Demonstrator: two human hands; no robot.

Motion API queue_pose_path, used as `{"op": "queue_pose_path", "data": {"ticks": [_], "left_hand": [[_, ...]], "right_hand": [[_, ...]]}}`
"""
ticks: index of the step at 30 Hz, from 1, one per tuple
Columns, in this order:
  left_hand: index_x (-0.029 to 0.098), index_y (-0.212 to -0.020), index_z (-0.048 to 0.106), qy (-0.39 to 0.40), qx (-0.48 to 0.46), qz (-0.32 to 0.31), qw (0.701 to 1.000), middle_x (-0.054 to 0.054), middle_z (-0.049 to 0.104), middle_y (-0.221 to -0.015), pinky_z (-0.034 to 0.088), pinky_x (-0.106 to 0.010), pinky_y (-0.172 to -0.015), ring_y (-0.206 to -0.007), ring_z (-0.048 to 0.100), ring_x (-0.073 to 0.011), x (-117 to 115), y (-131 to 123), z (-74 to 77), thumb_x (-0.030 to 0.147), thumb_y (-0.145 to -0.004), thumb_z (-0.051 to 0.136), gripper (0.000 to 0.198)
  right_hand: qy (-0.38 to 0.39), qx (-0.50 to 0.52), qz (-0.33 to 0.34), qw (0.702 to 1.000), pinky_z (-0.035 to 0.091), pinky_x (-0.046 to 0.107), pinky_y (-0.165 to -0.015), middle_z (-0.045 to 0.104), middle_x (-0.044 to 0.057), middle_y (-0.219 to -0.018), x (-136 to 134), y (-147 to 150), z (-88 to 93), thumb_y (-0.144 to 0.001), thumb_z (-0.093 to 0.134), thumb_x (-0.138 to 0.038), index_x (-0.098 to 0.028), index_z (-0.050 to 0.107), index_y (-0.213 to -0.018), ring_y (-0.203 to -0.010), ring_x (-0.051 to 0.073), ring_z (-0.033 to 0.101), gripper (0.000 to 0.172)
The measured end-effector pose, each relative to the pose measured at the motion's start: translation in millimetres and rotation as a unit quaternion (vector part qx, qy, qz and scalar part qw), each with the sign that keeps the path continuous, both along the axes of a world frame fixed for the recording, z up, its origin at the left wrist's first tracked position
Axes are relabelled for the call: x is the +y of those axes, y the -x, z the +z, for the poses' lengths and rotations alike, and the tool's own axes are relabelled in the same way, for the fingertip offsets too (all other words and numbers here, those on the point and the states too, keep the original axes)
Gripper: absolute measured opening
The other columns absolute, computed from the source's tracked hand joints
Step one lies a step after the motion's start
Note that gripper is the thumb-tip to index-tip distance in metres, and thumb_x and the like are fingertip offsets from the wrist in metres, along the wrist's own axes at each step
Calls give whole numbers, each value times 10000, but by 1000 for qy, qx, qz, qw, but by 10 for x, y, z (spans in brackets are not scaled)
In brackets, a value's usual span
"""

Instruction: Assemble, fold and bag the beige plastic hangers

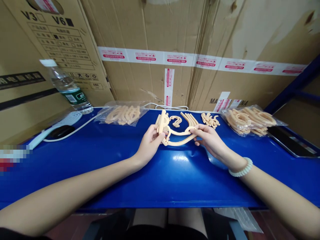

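Observation:
A beige plastic folding hanger (178,143), made of curved arms and a straight bar, is held between my two hands just above the blue tabletop. My left hand (151,143) is closed on its left end, thumb pressed near the joint by the upright bar. At the other end, my right hand (211,140) pinches the rounded tip of the curved arm. Behind them lie beige hanger hooks (176,120), a row of slim bars (190,119) and a pile of small curved pieces (210,120). My fingers partly hide the hanger's ends.
Clear bags of beige parts lie at left (122,114) and right (250,120). A water bottle (72,91), a white-handled object (47,131) and a black oval object (61,131) stand left. A dark tablet-like device (292,142) lies right. Cardboard boxes (147,80) wall the back.

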State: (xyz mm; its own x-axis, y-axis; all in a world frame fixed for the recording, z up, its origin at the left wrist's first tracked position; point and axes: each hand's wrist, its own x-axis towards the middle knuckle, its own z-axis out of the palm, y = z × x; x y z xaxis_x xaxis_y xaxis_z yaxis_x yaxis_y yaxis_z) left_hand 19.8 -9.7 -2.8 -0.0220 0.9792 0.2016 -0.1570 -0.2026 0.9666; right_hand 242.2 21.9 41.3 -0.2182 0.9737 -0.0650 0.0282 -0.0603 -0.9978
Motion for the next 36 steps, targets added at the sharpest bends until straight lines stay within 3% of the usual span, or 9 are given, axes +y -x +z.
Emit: {"op": "queue_pose_path", "data": {"ticks": [3, 7, 10, 14, 17, 20, 24, 28, 36], "left_hand": [[171, -961, 540, 8, -4, 14, 1000, -39, 667, -988, 562, -314, -760, -827, 664, -161, -11, 13, 32, 335, -842, 677, 245], [176, -930, 549, 34, 10, -14, 999, -39, 670, -983, 540, -290, -692, -816, 652, -173, -42, 13, 85, 365, -827, 680, 252], [169, -898, 577, 30, 40, -71, 996, -27, 666, -910, 541, -320, -751, -832, 648, -193, -64, 10, 107, 405, -822, 688, 272], [147, -981, 641, 17, 92, -182, 979, -69, 704, -929, 524, -352, -847, -926, 671, -239, -50, 37, 113, 454, -833, 695, 344], [141, -1008, 624, 65, 53, -258, 962, -108, 728, -919, 545, -358, -798, -889, 701, -251, -3, 76, 124, 531, -835, 689, 431], [123, -943, 638, 91, 31, -291, 952, -123, 728, -868, 555, -336, -731, -805, 701, -232, 45, 101, 150, 609, -832, 658, 498], [141, -821, 602, 109, 81, -289, 948, -81, 704, -749, 528, -283, -629, -662, 662, -177, 64, 94, 159, 574, -855, 649, 438], [179, -876, 537, 62, 147, -264, 951, 12, 631, -710, 439, -223, -542, -576, 574, -119, 38, 81, 108, 464, -852, 703, 330], [164, -1000, 649, -53, 276, -236, 930, -12, 608, -845, 407, -256, -677, -750, 534, -149, -6, 53, 83, 431, -987, 485, 314]], "right_hand": [[-5, 42, -7, 999, 405, 171, -425, 620, 2, -801, 33, -30, -20, -697, 845, -421, -168, 640, -771, -566, 65, 498, 333], [-7, 73, 19, 997, 535, 204, -499, 647, -9, -805, 61, -47, -34, -705, 866, -412, -186, 619, -792, -570, 76, 574, 346], [9, 80, 60, 995, 599, 222, -575, 666, -15, -747, 53, -31, -45, -689, 891, -392, -189, 616, -821, -615, 105, 653, 367], [4, 88, 101, 991, 631, 236, -651, 726, 17, -818, 31, -6, -73, -656, 919, -375, -185, 613, -820, -721, 155, 743, 396], [-18, 91, 100, 991, 634, 237, -662, 740, 23, -828, 28, -2, -93, -664, 915, -375, -184, 628, -838, -723, 162, 757, 386], [-31, 86, 110, 990, 632, 235, -661, 751, 35, -840, 24, 0, -99, -681, 903, -377, -177, 643, -835, -725, 160, 758, 362], [-56, 63, 135, 987, 635, 253, -676, 765, 53, -888, -14, 21, -82, -686, 901, -340, -169, 674, -811, -762, 159, 747, 311], [-101, 15, 176, 979, 620, 269, -658, 764, 64, -892, -51, 48, -58, -737, 865, -331, -162, 710, -820, -740, 150, 721, 244], [-240, -89, 179, 950, 566, 323, -655, 733, 47, -841, -14, 26, -91, -804, 794, -358, -195, 753, -829, -725, 171, 663, 170]]}}
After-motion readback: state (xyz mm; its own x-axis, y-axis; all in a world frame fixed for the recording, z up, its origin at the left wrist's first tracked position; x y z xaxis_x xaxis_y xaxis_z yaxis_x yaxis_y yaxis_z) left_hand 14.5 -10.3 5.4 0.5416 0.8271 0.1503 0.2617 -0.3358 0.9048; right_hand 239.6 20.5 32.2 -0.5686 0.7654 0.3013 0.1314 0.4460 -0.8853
